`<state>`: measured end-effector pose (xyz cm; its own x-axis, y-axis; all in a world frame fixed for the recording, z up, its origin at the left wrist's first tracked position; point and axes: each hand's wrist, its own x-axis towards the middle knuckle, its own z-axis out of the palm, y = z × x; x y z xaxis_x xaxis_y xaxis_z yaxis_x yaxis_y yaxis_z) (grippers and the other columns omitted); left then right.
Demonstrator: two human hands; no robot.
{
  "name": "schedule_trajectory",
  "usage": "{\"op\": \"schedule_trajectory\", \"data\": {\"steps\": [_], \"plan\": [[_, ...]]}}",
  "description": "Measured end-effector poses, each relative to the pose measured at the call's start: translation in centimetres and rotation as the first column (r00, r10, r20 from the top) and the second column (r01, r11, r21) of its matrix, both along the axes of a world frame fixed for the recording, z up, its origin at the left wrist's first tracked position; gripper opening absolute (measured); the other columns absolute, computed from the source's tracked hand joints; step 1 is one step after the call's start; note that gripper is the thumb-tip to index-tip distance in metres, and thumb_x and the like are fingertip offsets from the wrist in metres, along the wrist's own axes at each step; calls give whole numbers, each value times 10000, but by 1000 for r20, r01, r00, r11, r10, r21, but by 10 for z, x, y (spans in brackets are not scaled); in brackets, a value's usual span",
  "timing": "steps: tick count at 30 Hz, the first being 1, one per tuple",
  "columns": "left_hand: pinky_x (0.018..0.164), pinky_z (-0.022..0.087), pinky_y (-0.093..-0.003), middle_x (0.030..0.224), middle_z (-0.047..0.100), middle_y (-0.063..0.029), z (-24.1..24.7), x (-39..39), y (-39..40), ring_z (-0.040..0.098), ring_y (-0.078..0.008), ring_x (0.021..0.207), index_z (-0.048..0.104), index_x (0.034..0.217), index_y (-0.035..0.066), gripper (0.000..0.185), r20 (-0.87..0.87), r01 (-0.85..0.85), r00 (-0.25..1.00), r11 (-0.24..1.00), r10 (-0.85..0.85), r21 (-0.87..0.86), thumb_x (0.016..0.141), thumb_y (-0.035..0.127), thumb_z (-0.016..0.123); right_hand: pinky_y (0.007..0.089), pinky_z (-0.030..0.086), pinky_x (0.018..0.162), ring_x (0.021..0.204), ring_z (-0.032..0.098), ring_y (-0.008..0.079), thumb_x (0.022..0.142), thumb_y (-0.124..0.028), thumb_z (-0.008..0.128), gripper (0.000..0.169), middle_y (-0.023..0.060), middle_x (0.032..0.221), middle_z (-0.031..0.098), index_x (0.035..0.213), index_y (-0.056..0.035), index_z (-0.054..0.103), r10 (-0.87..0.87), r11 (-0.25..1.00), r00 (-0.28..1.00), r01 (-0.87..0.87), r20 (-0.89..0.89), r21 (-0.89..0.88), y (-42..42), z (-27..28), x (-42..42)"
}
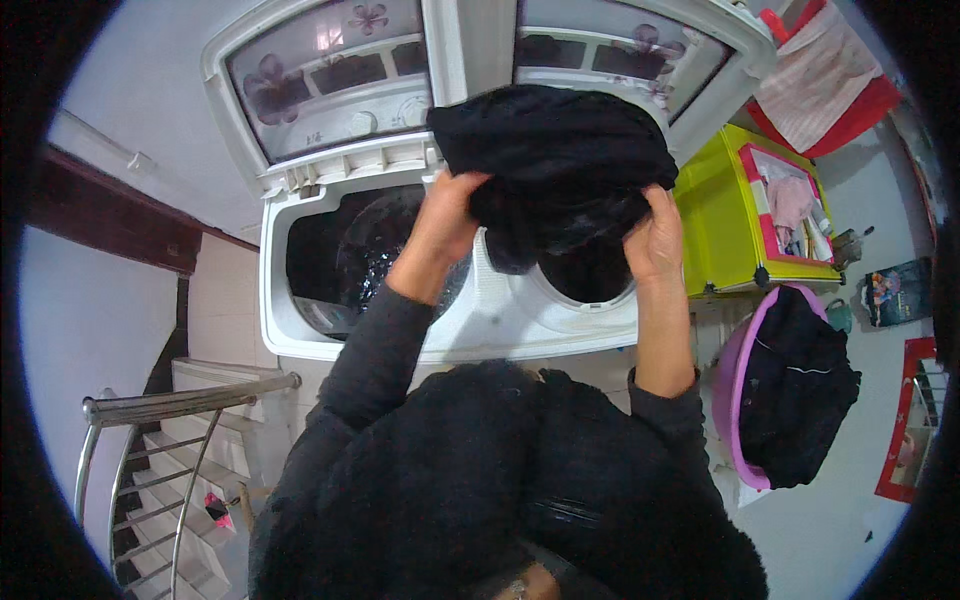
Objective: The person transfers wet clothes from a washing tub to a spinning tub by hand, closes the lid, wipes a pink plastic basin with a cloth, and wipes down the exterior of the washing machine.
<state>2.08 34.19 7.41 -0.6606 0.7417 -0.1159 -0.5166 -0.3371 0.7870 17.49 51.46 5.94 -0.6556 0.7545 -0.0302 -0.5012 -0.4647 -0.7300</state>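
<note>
A black garment (555,150) is spread between my two hands above a white twin-tub washing machine (495,322). My left hand (446,221) grips its left edge, and my right hand (656,232) grips its right edge. Below on the left is the wide wash tub (352,255), dark inside with glints of water. The round spin tub (589,274) lies under the garment, which covers its far part. Both lids stand raised at the back: the left lid (330,75) and the right lid (622,52), each with a clear flowered panel.
To the right stand a lime-green cabinet (709,217) with a pink-edged box (795,202) on it, and a purple basin (727,405) heaped with dark clothes (799,397). A metal stair railing (187,401) and steps (172,487) are at lower left. Red and white cloths (817,90) hang at upper right.
</note>
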Motion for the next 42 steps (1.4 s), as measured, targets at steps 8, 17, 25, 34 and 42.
{"op": "schedule_trajectory", "data": {"steps": [8,17,25,34,42], "plan": [[978,377,-415,1241,447,-254,-172,30,67,410,-379,1198,320,1281,-71,787,-741,-281,508,729,-438,-624,690,224,748,414,342,994,1194,404,392,771,-269,681,655,269,1279,403,1275,37,397,-626,402,416,-552,659,730,85,-146,81],[976,396,-392,1361,339,-255,-158,55,97,424,-345,1211,433,1201,-63,653,-714,-198,79,692,-695,-695,686,199,738,376,402,934,1119,469,350,732,-128,691,520,187,1210,467,1186,-5,471,-418,180,569,-712,708,679,85,-120,65],[1046,313,-392,1395,286,-273,-185,56,136,290,-375,1306,273,1357,-37,1141,-492,-480,-172,509,-853,-715,473,390,853,402,406,974,1279,328,350,592,-194,818,994,192,1431,251,1398,-109,242,-533,-181,337,-942,776,284,105,-166,14],[1093,182,-447,1444,197,-255,-248,58,157,207,-374,1345,243,1401,27,914,-413,-635,-131,396,-901,-664,672,307,717,549,284,1028,1351,164,374,526,-340,857,1242,207,1483,64,1442,-96,55,-623,-159,113,-987,774,17,100,-206,-8],[1111,92,-451,1454,212,-202,-283,63,175,154,-343,1366,232,1411,54,659,-360,-647,-14,283,-933,-708,831,233,488,616,230,1016,1348,135,412,569,-300,831,1183,230,1480,27,1441,-84,60,-691,-160,127,-987,711,20,101,-256,-14]]}}
